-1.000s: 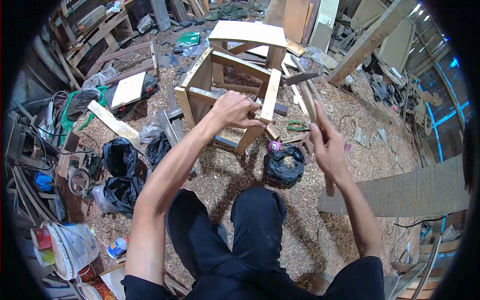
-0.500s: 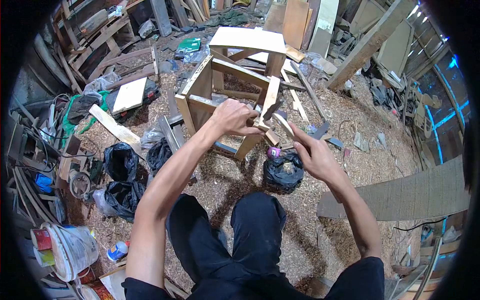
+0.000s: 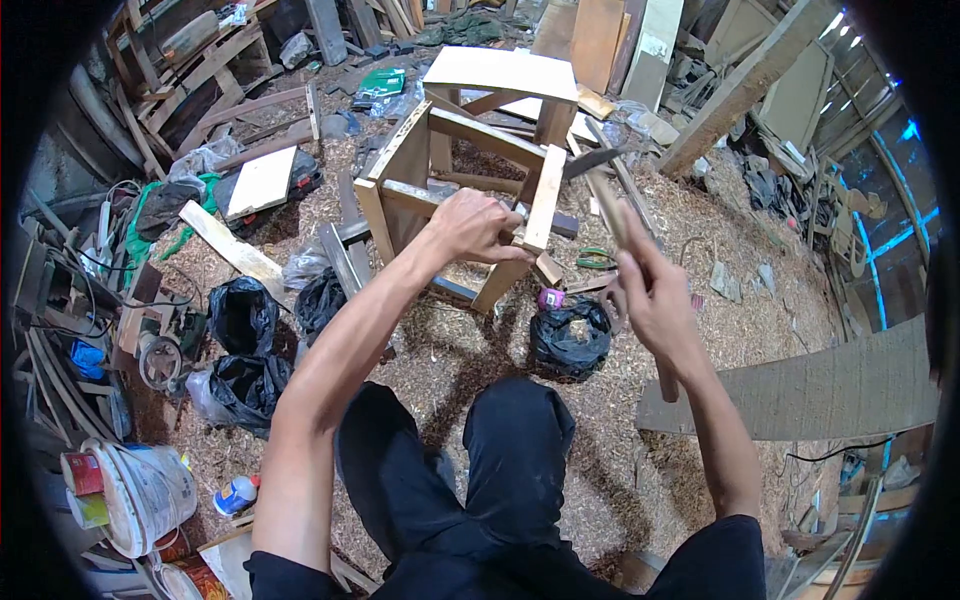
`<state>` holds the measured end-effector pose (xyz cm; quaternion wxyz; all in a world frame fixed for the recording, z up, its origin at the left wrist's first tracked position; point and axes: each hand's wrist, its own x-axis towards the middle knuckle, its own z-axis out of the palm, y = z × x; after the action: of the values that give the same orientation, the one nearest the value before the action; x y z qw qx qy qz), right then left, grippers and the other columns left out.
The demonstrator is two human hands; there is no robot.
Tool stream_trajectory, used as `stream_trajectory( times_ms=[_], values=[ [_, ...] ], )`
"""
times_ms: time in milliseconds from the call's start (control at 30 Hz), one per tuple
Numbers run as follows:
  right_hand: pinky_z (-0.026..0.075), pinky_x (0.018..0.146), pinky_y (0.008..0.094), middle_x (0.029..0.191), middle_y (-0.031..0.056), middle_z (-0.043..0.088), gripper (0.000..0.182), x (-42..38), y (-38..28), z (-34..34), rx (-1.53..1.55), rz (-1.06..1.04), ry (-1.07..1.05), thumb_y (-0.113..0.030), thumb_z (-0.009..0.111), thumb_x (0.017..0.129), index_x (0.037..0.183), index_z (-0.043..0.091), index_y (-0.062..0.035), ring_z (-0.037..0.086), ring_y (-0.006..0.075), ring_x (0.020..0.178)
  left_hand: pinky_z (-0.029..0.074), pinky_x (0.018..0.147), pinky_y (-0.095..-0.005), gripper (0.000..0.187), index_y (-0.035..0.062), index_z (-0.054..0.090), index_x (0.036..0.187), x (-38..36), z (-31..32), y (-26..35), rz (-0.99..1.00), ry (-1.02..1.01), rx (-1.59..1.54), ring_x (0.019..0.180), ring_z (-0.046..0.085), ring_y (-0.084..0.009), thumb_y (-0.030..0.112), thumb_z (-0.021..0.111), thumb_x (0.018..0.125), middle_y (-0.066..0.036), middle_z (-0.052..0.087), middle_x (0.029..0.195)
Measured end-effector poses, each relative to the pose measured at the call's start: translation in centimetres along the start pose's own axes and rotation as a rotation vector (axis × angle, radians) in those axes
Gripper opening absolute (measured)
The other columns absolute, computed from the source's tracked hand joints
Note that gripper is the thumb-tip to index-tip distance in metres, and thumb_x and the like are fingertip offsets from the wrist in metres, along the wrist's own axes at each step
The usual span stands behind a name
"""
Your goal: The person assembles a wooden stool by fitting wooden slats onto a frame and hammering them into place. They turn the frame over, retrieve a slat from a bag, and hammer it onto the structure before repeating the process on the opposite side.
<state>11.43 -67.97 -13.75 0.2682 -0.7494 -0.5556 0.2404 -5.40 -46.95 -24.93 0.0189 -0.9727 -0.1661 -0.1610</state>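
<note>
A wooden frame [image 3: 375, 225] stands on the floor in front of my knees, with a pale wood strip [image 3: 545, 195] along its right corner. My left hand [image 3: 475, 228] is closed around the frame's near rail beside this strip, its fingertips partly hidden. In my right hand [image 3: 650, 290] is a hammer [image 3: 594, 162], gripped by its wooden handle. The dark head is raised just right of the strip, apart from it. A small wood block [image 3: 547, 268] shows below the strip's lower end.
Behind the frame stands a stool-like piece with a white top [image 3: 500, 72]. Black plastic bags [image 3: 570, 345] sit near my knees, one beside a purple roll [image 3: 550, 299]. A curved grey board [image 3: 800, 385] lies at right, a white bucket [image 3: 150, 495] at left. Wood shavings cover the floor.
The hammer has lifted up and away from the strip, its head swinging to the upper right. My right hand has shifted slightly right; my left hand stays on the frame.
</note>
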Motion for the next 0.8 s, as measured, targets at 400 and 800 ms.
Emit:
stream_trajectory(
  times_ms=[400, 800],
  values=[
    [0.047, 0.046, 0.0327, 0.075, 0.0141, 0.069, 0.049, -0.3, 0.9, 0.1, -0.037, -0.159, 0.171, -0.010, 0.046, 0.097, 0.145, 0.041, -0.0206, 0.049, 0.0129, 0.048, 0.045, 0.045, -0.0375, 0.066, 0.0144, 0.071, 0.086, -0.1, 0.3, -0.1, 0.021, 0.067, -0.037, 0.045, 0.057, -0.0262, 0.077, 0.057, 0.073, -0.009, 0.055, 0.049],
    [0.050, 0.068, 0.0460, 0.091, 0.0269, 0.067, 0.051, -1.1, 1.8, 1.5, 0.123, -0.097, 0.231, -0.010, 0.048, 0.095, 0.144, 0.040, -0.0160, 0.067, 0.0392, 0.071, 0.047, 0.047, -0.0378, 0.060, 0.0161, 0.072, 0.089, 0.1, -0.4, 0.2, 0.009, 0.009, 0.007, 0.049, 0.060, -0.0272, 0.073, 0.059, 0.075, -0.008, 0.060, 0.054]
  ],
)
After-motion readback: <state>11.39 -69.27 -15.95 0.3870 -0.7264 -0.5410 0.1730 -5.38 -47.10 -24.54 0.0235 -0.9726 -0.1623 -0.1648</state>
